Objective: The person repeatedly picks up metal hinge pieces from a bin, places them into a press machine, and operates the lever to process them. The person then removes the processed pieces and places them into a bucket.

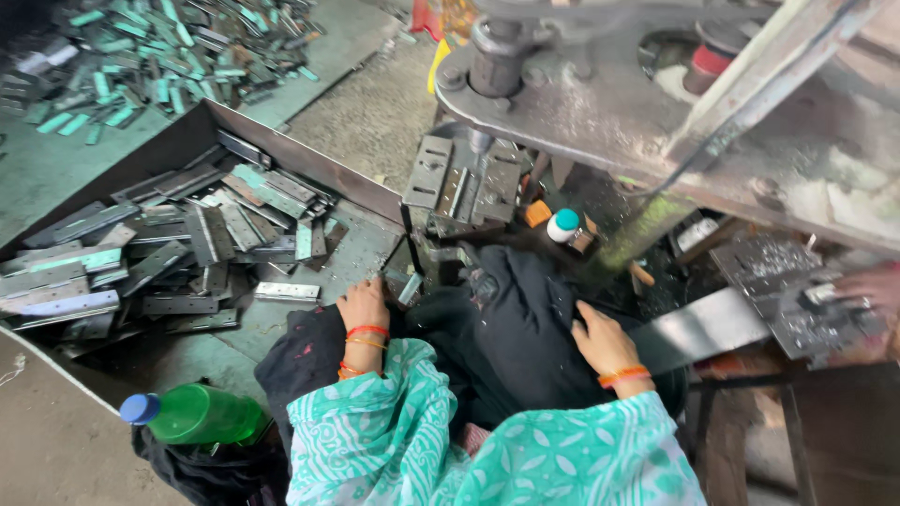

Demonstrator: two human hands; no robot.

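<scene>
Overhead, a heavy grey press [600, 103] fills the upper right of the view, its ram bolt [497, 56] standing above a die block [464, 183]. Below left sits a sheet-metal tray [309, 164] with a loose heap of flat hinge plates [178, 253]; one plate [287, 291] lies alone near the tray's front edge. A second heap of plates [159, 56] lies on the floor at the upper left, well apart from the tray.

Black cloth [506, 328] covers the lap between the two arms, both in teal patterned sleeves [450, 450].

Left hand [363, 305]: at the cloth's left edge, just beside the die base, fingers curled down around a small metal piece [410, 287]. Closed on it or only touching: cannot tell.

Right hand [605, 342]: lying flat on the cloth, fingers spread loosely, holding nothing. Orange bangles on both wrists.

A dark metal strip [703, 328] juts out to the right of that hand, near it, contact unclear. Another person's hand [867, 286] rests at the far right edge on a perforated plate [787, 290].

Green bottle [202, 414], blue cap, lies on its side at lower left. Small white bottle [562, 225], teal cap, stands beside the die.
</scene>
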